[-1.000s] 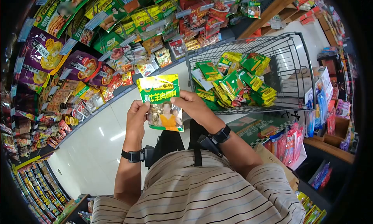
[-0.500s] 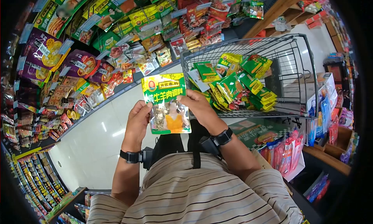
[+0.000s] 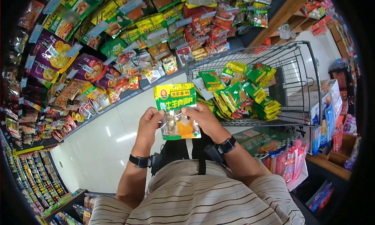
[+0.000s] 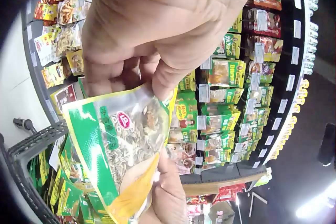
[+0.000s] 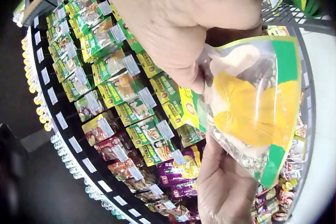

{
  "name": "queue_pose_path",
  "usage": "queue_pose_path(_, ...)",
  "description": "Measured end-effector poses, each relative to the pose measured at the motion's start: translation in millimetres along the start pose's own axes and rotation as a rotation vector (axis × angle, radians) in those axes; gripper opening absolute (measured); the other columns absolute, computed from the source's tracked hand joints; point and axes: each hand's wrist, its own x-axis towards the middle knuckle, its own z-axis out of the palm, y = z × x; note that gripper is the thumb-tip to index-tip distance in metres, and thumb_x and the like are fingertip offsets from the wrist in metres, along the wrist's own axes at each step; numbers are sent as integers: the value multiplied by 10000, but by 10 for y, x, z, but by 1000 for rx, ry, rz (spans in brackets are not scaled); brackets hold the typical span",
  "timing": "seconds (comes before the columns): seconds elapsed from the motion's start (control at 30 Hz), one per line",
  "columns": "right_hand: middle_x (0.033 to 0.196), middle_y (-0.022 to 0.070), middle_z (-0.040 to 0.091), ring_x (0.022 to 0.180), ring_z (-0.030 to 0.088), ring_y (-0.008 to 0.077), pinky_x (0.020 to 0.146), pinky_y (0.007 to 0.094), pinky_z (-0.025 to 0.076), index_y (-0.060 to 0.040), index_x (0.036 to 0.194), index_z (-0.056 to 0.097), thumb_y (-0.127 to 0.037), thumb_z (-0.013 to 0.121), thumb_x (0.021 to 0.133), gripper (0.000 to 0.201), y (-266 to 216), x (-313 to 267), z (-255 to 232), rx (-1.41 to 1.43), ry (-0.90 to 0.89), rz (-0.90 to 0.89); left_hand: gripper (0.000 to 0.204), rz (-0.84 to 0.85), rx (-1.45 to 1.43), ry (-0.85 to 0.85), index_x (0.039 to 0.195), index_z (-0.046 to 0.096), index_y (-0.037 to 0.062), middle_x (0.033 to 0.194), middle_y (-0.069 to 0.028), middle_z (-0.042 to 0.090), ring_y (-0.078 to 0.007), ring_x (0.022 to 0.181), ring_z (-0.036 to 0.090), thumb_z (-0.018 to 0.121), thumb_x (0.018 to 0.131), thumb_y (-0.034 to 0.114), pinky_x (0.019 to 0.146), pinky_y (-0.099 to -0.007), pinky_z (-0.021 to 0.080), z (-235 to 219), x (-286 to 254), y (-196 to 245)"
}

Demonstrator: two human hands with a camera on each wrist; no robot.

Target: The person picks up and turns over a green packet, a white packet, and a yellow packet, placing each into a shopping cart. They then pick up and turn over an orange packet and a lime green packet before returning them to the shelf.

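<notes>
A green and yellow seasoning packet [image 3: 175,96] with a clear window is held upright in front of the body by both hands. The left hand [image 3: 149,125] pinches its left edge, thumb on the front face. On the opposite edge the right hand [image 3: 207,121] grips it the same way. Through the window in the left wrist view, dried grey-brown spice pieces [image 4: 126,150] show beside a printed orange shape. The right wrist view has the packet's lower part [image 5: 257,108] large and close, with the right thumb pressed on it.
Just beyond the right hand stands a wire shopping cart [image 3: 312,80] holding a pile of green and yellow packets [image 3: 234,94]. Shelves of hanging seasoning bags [image 3: 152,30] run along the left and front. Pink wrapped goods [image 3: 287,162] sit at the right, near the cart.
The packet and both hands sit lower and further right in the head view, both hands still gripping it. The shelves and cart have also shifted down as the head view moved.
</notes>
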Motion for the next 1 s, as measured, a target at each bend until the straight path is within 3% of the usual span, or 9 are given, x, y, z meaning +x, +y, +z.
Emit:
queue_pose_path(0.07, 915, 4, 679, 799, 580, 61, 715, 238, 472, -5, 1042, 683, -230, 683, 922, 254, 57, 32, -13, -42, 16, 31, 179, 62, 67, 43, 825, 560, 134, 759, 52, 575, -33, 684, 490, 643, 966, 206, 629, -217, 421, -6, 34, -73)
queue_pose_path(0.17, 927, 7, 682, 807, 582, 62, 725, 241, 475, -3, 1053, 681, -228, 678, 926, 258, -48, -2, 34, -66, 15, 25, 172, 104, 91, 40, 839, 547, 142, 790, 52, 590, -38, 703, 528, 645, 965, 207, 639, -224, 450, -34, 54, -141)
queue_pose_path(0.3, 958, 20, 693, 840, 601, 71, 756, 250, 488, 5, 1072, 678, -205, 677, 929, 254, -69, 17, 3, -23, 2, 3, 173, -5, 18, 25, 865, 573, 115, 803, 44, 586, -44, 717, 512, 640, 969, 236, 656, -213, 429, 51, 2, 4)
queue_pose_path(0.4, 960, 25, 700, 839, 616, 76, 754, 254, 497, 8, 1080, 678, -191, 680, 927, 251, -119, 13, -17, -17, 25, 0, 169, -56, 19, 11, 916, 589, 117, 859, 42, 600, -50, 761, 527, 643, 968, 268, 703, -211, 439, 99, -25, 85)
queue_pose_path(0.7, 966, 34, 698, 833, 625, 80, 737, 254, 508, 10, 1087, 667, -192, 680, 934, 254, -142, 25, -52, -16, -40, 45, 258, -17, -17, -58, 1167, 658, 121, 920, 81, 640, -10, 741, 490, 664, 955, 268, 639, -194, 369, 161, 10, 61)
queue_pose_path(0.87, 1001, 32, 691, 859, 620, 78, 761, 254, 506, 4, 1140, 643, -216, 677, 945, 296, -182, 45, -71, -109, -31, 88, 216, 2, -14, -38, 1130, 677, 119, 890, 80, 651, -11, 712, 490, 673, 949, 238, 630, -199, 381, 174, 30, 61)
queue_pose_path(1.0, 931, 56, 705, 792, 628, 99, 718, 262, 508, 20, 1046, 681, -256, 708, 912, 308, -316, 6, 3, -125, 27, 66, 211, 29, -11, -37, 1125, 681, 113, 875, 75, 652, -11, 712, 500, 673, 949, 228, 620, -200, 391, 182, 35, 75)
